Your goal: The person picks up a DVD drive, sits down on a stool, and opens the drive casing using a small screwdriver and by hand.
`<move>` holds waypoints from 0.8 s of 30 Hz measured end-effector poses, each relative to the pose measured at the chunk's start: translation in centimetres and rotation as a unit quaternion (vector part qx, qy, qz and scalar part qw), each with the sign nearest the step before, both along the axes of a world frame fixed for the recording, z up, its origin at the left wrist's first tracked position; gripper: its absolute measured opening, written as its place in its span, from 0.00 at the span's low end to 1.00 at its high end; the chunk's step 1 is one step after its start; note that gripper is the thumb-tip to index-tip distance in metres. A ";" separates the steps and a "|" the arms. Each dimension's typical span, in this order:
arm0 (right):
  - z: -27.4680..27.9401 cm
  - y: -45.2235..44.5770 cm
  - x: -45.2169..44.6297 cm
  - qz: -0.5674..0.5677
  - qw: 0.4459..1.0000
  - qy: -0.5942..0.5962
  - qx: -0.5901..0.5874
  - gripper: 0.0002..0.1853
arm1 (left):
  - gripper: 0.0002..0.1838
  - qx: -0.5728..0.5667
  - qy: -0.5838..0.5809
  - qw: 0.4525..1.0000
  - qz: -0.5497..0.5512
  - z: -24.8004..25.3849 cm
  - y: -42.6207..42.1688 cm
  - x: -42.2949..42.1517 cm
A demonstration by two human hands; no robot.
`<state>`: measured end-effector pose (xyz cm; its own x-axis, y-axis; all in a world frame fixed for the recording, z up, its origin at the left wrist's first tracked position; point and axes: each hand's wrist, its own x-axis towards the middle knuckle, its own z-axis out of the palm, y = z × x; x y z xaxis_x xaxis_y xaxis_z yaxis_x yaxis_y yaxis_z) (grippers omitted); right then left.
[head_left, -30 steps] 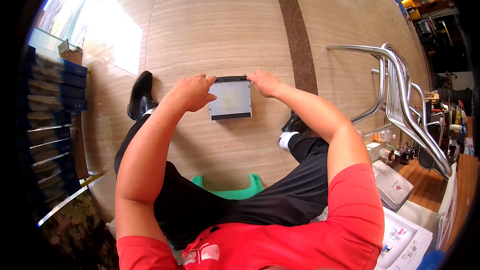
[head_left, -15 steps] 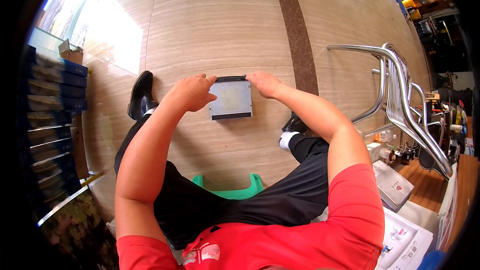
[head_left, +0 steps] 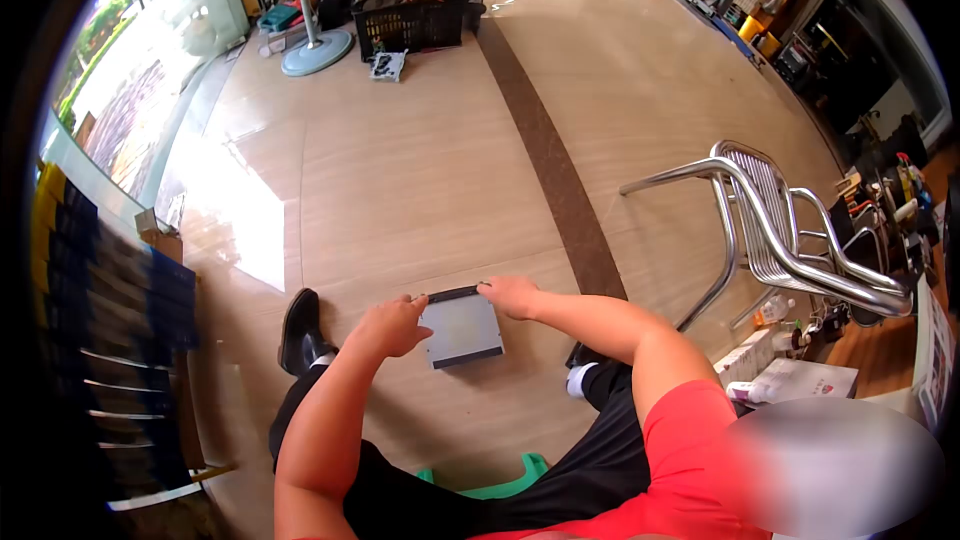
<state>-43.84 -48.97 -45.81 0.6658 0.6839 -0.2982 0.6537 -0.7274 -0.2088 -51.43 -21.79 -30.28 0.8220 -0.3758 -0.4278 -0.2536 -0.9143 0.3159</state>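
Note:
A flat grey metal box point(head_left: 462, 330), much like a disc drive, sits between my two hands with a faint yellowish patch on its top. Black strips run along its far and near edges. My left hand point(head_left: 392, 327) grips the far left corner, fingers on the black edge and thumb along the side. At the far right corner my right hand point(head_left: 510, 297) closes its fingers on the end of that edge. Whether the box rests on the floor or is held just above it, I cannot tell. Part of a green stool point(head_left: 510, 485) shows between my legs.
A metal-tube chair point(head_left: 765, 230) stands to the right, beside a cluttered wooden counter point(head_left: 850, 350). Stacked dark blue boxes point(head_left: 140, 310) line the left. Farther off are a black crate point(head_left: 410, 28) of tools and a fan base point(head_left: 318, 52). A blurred oval covers the lower right.
The view has tilted up, bringing the crate, fan and doorway into sight, so the hands and box appear lower. Both hands keep the same hold on the box.

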 end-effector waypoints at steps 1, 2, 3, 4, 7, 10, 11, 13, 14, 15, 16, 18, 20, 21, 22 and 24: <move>0.5 0.0 -0.2 0.023 1.000 0.005 0.009 0.10 | 0.29 -0.001 -0.004 1.000 -0.005 0.0 -0.1 0.0; 1.1 0.0 -0.5 0.017 1.000 0.002 0.007 0.10 | 0.29 -0.001 0.001 1.000 -0.010 0.2 -0.1 0.0; 1.3 0.0 -0.7 0.024 1.000 -0.008 0.010 0.09 | 0.29 -0.001 0.005 1.000 -0.014 0.2 -0.1 0.1; 1.5 0.1 -0.8 0.031 0.999 -0.018 0.013 0.08 | 0.29 -0.001 0.001 1.000 -0.018 0.2 0.0 0.1; 1.9 0.1 -1.0 0.014 1.000 -0.007 0.009 0.09 | 0.28 -0.009 -0.004 1.000 -0.019 -0.2 0.1 0.1; 1.7 0.2 -1.1 -0.013 1.000 -0.009 0.014 0.09 | 0.28 -0.010 -0.007 1.000 -0.019 -0.1 -0.1 0.1; 1.7 0.2 -1.1 -0.015 1.000 -0.011 0.014 0.09 | 0.29 -0.007 -0.001 1.000 -0.018 0.1 -0.1 0.1; 1.7 0.2 -1.0 -0.035 0.999 0.014 -0.011 0.12 | 0.29 -0.005 0.005 1.000 -0.016 0.1 -0.2 0.1; 1.7 0.3 -0.8 -0.033 0.999 0.013 -0.011 0.12 | 0.29 -0.008 0.003 1.000 -0.016 -0.2 -0.1 0.1; 1.5 0.4 -0.6 -0.030 0.999 0.017 -0.031 0.12 | 0.30 -0.011 0.001 1.000 -0.014 -0.3 0.1 0.1; 1.3 0.6 -0.3 -0.025 0.998 0.021 -0.051 0.12 | 0.30 -0.008 0.000 1.000 -0.009 -0.3 0.2 0.1; 1.2 0.5 -0.6 -0.042 0.999 0.033 0.009 0.10 | 0.30 -0.009 0.011 1.000 -0.015 -0.3 0.1 0.1; 1.5 0.4 -0.8 -0.060 0.995 0.047 0.068 0.09 | 0.30 -0.004 0.012 1.000 -0.011 -0.3 0.2 0.1; 1.3 0.3 -0.7 -0.017 0.998 0.024 0.050 0.09 | 0.30 -0.002 0.015 1.000 -0.013 -0.3 0.2 0.1; 1.0 0.3 -0.7 0.026 0.999 0.000 0.031 0.09 | 0.30 -0.001 0.015 1.000 -0.011 -0.3 0.2 0.1; 0.4 0.3 -0.6 0.016 0.999 -0.001 0.035 0.10 | 0.31 0.010 0.015 1.000 -0.010 -0.3 0.1 0.0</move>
